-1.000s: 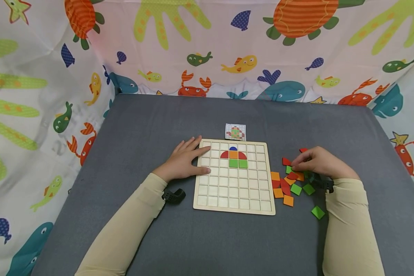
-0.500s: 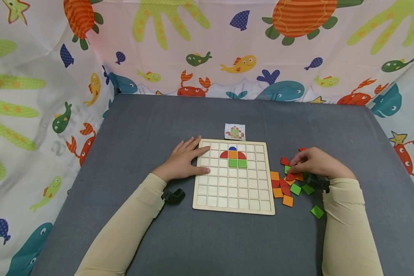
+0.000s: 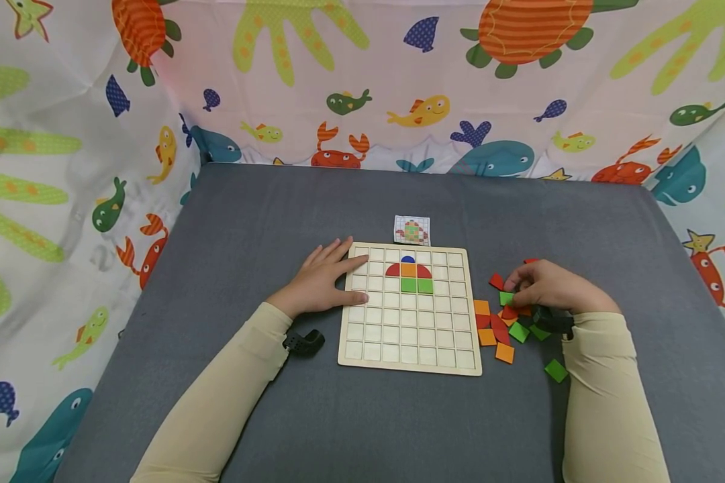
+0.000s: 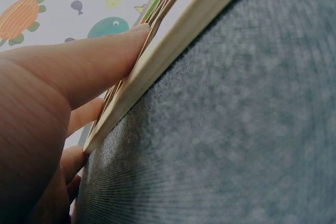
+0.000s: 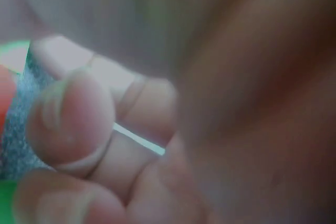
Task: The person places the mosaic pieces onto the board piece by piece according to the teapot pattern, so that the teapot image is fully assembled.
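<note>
A pale wooden grid board (image 3: 380, 335) lies on the grey table. My left hand (image 3: 318, 282) rests at its left edge, fingers spread, with the thumb and index finger over the outer cells. The left wrist view shows the thumb (image 4: 105, 56) on the board's rim. Blue, orange, red and green pieces, among them an orange square (image 3: 408, 270), form a small figure near the top. To the right, my right hand (image 3: 550, 285) bends its fingers over the loose tiles, close to a green tile (image 3: 506, 298). Whether it pinches a piece is hidden.
A small printed pattern card (image 3: 412, 231) lies behind the board. Loose red, orange and green tiles spread right of it, including an orange tile (image 3: 504, 353) and a separate green tile (image 3: 556, 371). A fabric curtain (image 3: 266, 100) with sea animals borders the table.
My right hand has shifted slightly left over the loose tiles. A red tile and a green tile by its fingertips have moved a little. The left hand and the board stay put.
</note>
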`<state>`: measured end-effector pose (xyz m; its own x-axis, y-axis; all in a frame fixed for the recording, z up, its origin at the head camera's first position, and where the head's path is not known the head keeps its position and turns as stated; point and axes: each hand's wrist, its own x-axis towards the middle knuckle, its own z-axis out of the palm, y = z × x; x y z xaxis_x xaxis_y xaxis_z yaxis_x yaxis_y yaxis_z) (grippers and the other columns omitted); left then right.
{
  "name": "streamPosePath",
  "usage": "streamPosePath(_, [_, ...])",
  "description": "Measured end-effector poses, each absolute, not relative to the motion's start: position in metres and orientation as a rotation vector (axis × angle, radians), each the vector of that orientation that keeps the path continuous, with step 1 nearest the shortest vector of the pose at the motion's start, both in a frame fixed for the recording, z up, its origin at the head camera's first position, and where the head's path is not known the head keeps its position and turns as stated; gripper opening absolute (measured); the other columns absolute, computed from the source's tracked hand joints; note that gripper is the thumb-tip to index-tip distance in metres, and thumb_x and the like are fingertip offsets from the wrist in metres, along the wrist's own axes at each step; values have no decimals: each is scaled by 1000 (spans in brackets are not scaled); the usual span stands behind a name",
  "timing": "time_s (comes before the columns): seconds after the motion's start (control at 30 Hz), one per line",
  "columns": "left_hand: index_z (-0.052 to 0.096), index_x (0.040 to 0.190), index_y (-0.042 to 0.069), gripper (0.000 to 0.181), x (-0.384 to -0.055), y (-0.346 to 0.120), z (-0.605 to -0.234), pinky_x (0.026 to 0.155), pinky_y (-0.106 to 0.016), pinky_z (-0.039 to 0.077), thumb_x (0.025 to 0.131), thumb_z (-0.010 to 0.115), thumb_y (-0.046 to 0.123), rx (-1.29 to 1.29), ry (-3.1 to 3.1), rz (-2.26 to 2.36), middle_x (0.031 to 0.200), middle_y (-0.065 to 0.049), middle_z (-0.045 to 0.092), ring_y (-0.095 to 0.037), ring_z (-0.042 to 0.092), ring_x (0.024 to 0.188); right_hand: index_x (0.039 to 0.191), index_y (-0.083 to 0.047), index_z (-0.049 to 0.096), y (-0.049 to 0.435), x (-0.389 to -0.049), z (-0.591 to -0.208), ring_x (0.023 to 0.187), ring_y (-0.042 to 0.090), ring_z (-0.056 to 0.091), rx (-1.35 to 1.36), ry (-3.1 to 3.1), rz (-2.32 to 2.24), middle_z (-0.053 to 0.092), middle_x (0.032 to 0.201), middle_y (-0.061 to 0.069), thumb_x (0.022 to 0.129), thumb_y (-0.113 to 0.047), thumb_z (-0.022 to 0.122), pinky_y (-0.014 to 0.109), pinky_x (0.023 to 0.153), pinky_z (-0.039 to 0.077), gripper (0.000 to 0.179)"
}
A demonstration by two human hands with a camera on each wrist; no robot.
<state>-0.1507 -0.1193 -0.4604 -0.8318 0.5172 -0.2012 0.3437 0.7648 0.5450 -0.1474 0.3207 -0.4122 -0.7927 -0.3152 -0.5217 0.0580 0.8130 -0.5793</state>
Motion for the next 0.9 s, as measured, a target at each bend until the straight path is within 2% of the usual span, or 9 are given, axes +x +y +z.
streamPosePath(0.17, [36,165,33,85,-151,-119,-461,130,-51,-5,94,69,64,663,2615,716,178,-1,6,-24,-1,164,108,4,69,316,-146,-411,68,17,54,-192,2382,-774,59,73,0,87,-19,83,30,61,45,34])
streamPosePath(0.53, [36,165,32,85,-151,-119,-460,131,-50,-5,94,69,65,659,2612,717,178,-2,6,-24,0,164,98,-3,75,314,-147,-411,76,16,56,-239,2447,-771,66,82,-2,93,-24,81,30,61,46,22])
streamPosePath(0.9, [36,165,34,86,-152,-120,-463,131,-49,-6,93,69,66,653,2616,735,177,-1,6,-22,-1,164,99,-3,76,314,-146,-413,70,16,58,-210,2456,-902,64,80,2,99,-24,72,30,60,50,22])
